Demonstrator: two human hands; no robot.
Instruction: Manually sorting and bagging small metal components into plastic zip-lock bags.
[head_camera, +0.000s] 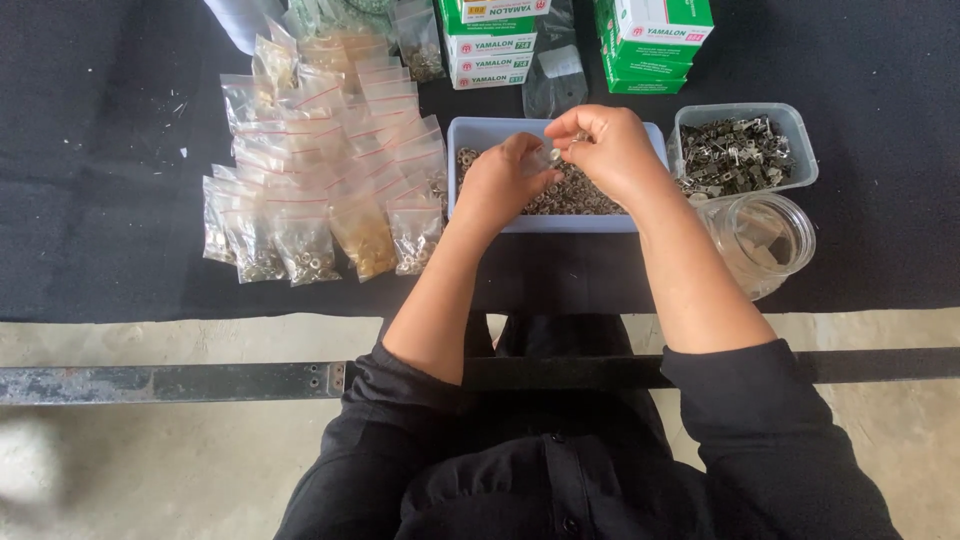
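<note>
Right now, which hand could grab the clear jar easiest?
Probably the right hand: the clear jar lies on its side just beside that forearm, while the left hand sits farther away over the tray of small metal rings.

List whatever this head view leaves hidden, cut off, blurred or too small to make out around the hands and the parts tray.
- Small clear bag, head view: mostly covered by the left hand and right hand; contents unreadable.
- Grey tray: hands hide its middle; the metal rings inside are too small to tell apart.
- Green-and-white boxes: cut off by the top edge.
- Clear jar: glare blurs its contents.
- Bottom-left corner: blurred pale patch.
</note>
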